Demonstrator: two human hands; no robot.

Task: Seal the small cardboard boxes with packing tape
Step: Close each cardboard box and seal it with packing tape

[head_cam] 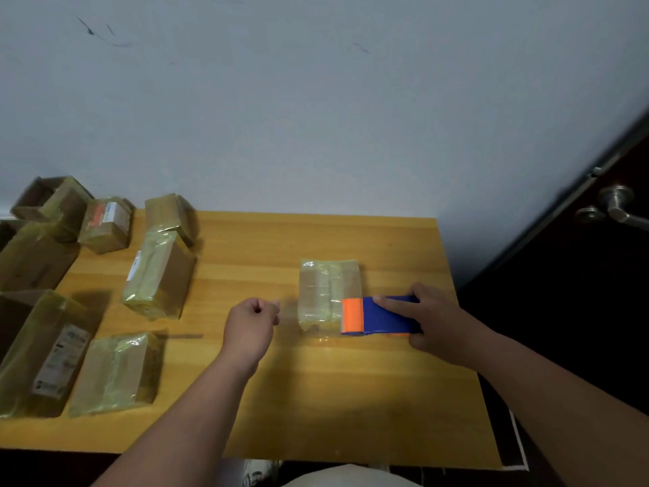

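Note:
A small cardboard box (321,293) wrapped in shiny clear tape lies on the wooden table (351,398), right of centre. My right hand (442,321) grips a blue tape dispenser (382,316) with an orange front, and that front rests on the box's right side. A strip of clear tape (289,312) stretches from the box toward my left hand (251,325), whose curled fingers pinch the strip's end just left of the box.
Several taped cardboard boxes (159,272) crowd the table's left side, some stacked at the back left corner (52,202). The wall runs behind the table. A dark door with a metal handle (614,205) stands to the right, beyond the table's right edge.

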